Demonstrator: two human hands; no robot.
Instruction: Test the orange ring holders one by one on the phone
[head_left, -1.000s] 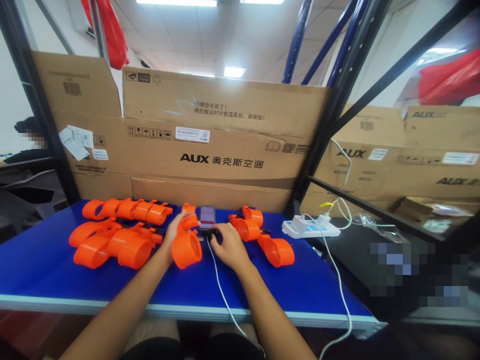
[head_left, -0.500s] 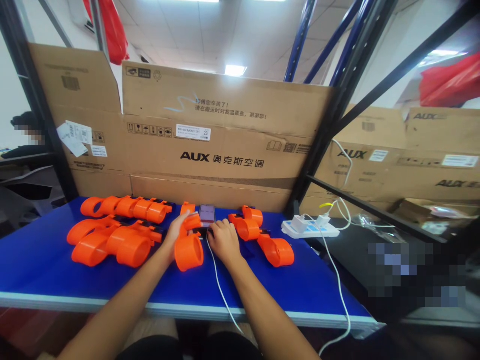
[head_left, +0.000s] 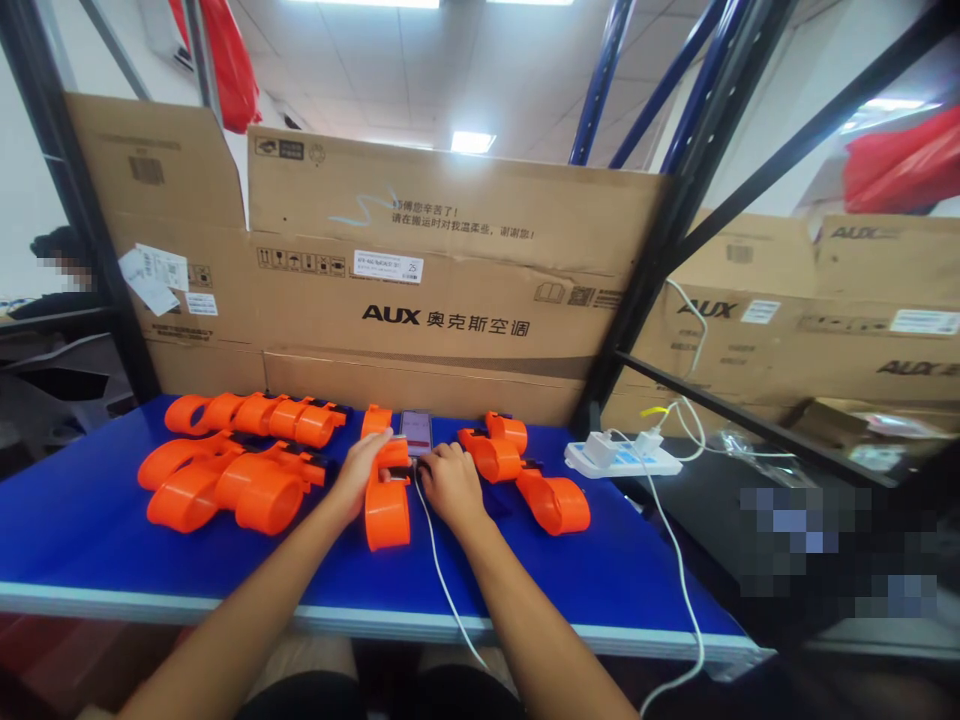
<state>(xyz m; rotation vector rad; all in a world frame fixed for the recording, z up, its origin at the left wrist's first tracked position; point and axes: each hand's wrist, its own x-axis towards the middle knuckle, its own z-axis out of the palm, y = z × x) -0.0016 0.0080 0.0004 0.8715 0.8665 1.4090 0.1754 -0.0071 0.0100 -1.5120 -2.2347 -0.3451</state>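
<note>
My left hand is closed around an orange plastic holder with a wide ring at its near end. Close by on the right, my right hand pinches the end of a white cable against the holder's right side. The fingers hide the plug, so I cannot tell whether it is inserted. A phone with a lit screen lies just beyond my hands. Behind my left hand stands another orange piece; whether it joins the held one is unclear.
Several orange ringed holders lie in two rows at the left of the blue table. More orange holders sit at the right. Beyond them is a white power strip with chargers. A cardboard panel borders the back.
The held orange holder has turned, and its near ring has shifted slightly right. My left hand has moved slightly right with it. My right hand stays at the cable end.
</note>
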